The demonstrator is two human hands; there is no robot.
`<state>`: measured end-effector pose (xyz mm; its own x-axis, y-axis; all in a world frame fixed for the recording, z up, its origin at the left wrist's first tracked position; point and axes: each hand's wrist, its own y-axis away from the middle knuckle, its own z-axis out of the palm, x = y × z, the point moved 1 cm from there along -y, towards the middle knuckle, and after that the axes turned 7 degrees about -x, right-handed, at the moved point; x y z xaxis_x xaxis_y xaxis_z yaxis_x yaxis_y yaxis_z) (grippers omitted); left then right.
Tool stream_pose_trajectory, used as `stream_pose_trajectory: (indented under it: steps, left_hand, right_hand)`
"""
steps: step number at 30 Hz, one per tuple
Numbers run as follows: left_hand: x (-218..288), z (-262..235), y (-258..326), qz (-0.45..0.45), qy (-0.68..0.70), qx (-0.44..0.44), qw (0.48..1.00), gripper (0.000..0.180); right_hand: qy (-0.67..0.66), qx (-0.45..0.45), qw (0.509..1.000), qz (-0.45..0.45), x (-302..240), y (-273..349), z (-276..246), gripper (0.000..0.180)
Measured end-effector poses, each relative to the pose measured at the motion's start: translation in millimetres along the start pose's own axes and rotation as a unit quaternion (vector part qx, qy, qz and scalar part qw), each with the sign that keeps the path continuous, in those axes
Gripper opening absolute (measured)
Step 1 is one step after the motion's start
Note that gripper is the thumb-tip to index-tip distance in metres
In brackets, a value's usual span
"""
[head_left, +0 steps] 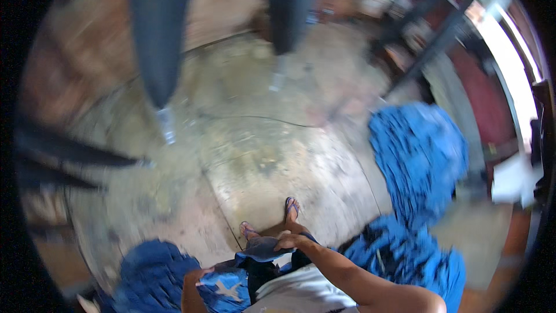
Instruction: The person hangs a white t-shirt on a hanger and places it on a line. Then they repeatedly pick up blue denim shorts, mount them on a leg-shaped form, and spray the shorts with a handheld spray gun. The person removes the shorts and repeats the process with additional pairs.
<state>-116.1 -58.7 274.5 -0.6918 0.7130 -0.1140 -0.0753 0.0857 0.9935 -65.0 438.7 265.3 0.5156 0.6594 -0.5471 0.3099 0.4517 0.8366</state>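
Note:
My right hand [286,241] is closed on a folded piece of dark grey-blue cloth [262,250] in front of my lap, above my feet. The cloth stretches left toward my left hand [204,271], whose fingers are hidden. Next to my left forearm lies a shiny blue piece [211,294] with a pale star-like shape on it. Whether the left hand grips the cloth or only rests by it does not show.
Blue fabric heaps lie at my left [152,275], close on my right [408,255] and farther right [420,153]. A thin dark cord [260,117] crosses the worn floor [272,162]. Dark tapering legs [159,40] with pale ends stand ahead and left. Much is motion-blurred.

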Motion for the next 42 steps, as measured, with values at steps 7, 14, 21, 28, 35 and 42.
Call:
stream_pose_trajectory:
  steps: [7, 14, 21, 28, 35, 42]
  left_hand:
    - [141.3, 85.7, 112.7, 0.242, -0.199, 0.073, 0.947, 0.047]
    - [330.0, 401.7, 310.2, 0.549, -0.306, -0.316, 0.711, 0.027]
    - [391.2, 726.8, 427.7, 0.475, -0.338, -0.548, 0.599, 0.067]
    - [437.3, 708.3, 183.4, 0.469, -0.558, -0.226, 0.646, 0.070]
    - [342.2, 323.7, 54.5, 0.155, -0.749, 0.188, 0.616, 0.036]
    - [373.2, 336.3, 53.5, 0.206, -0.561, 0.145, 0.788, 0.030]
  right_hand:
    - [-0.434, 0.378, 0.807, 0.132, 43.4, 114.4, 80.9, 0.044]
    - [-0.577, 0.741, 0.266, -0.216, 183.3, 494.9, 127.5, 0.030]
    - [-0.336, 0.899, -0.141, -0.241, 264.0, 759.1, 245.2, 0.049]
    - [-0.236, 0.970, 0.056, -0.014, 227.1, 580.8, 282.2, 0.043]
    - [-0.596, 0.755, 0.271, -0.044, 146.8, 383.4, 287.6, 0.031]
    - [-0.514, 0.712, 0.466, -0.107, 206.6, 466.0, 258.8, 0.029]
